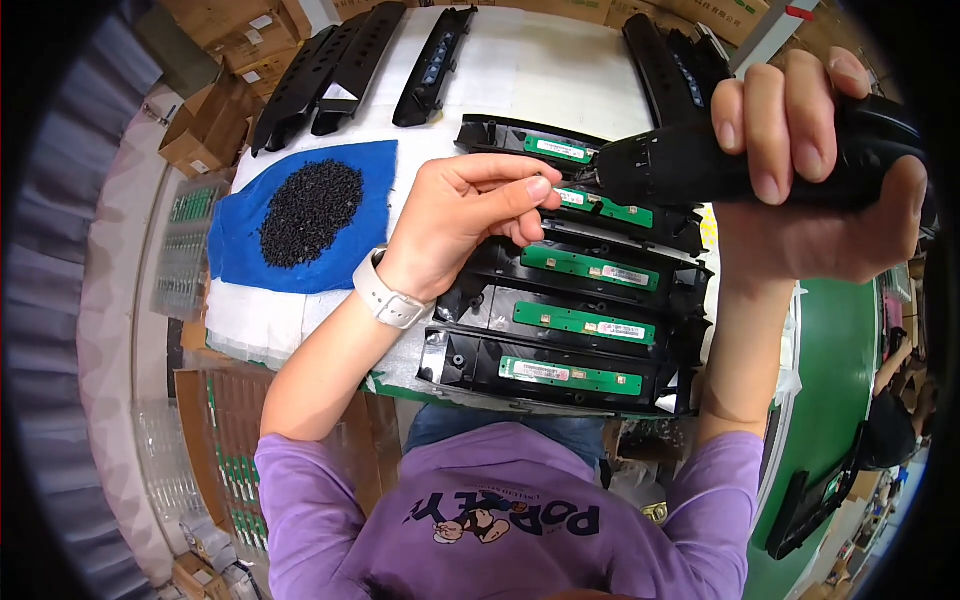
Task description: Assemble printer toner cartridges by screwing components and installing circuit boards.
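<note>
My right hand is wrapped round a black electric screwdriver, held nearly level with its tip toward the left. Close to that tip, the thumb and forefinger of my left hand are pinched together; what they hold is too small to make out. Beneath both hands lie several long black plastic housings, side by side. Each shows a narrow green circuit board with a white label. To the left, a heap of small black screws rests on a blue cloth.
More black housings lie at the far side of the white-covered table, with others at far right. Cardboard boxes stand beyond its left edge. Clear trays of green boards are below left. A co-worker is at the right.
</note>
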The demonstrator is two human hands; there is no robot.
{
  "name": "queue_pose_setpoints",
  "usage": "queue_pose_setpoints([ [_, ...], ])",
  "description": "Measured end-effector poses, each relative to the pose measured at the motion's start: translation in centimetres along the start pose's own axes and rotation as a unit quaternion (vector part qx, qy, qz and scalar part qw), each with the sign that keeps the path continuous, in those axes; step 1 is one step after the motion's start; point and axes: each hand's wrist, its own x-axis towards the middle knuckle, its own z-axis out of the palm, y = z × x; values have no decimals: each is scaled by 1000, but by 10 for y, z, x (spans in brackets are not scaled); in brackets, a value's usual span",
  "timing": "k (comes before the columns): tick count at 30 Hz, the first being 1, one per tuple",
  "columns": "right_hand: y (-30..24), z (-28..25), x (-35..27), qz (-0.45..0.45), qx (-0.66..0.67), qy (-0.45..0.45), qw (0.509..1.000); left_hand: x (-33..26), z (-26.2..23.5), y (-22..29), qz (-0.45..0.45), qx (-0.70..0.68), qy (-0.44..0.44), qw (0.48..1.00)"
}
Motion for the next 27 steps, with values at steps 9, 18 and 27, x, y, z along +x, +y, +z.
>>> queue_pose_setpoints([
  [9,-2,5,-5,3,-3,7,1000,-4,1,-3,41,79,-40,995],
  [18,1,5,-10,6,-4,17,1000,-4,-1,-5,28,63,-53,996],
  [27,11,9,-14,13,41,136,990,-6,-1,-16,99,61,-8,993],
])
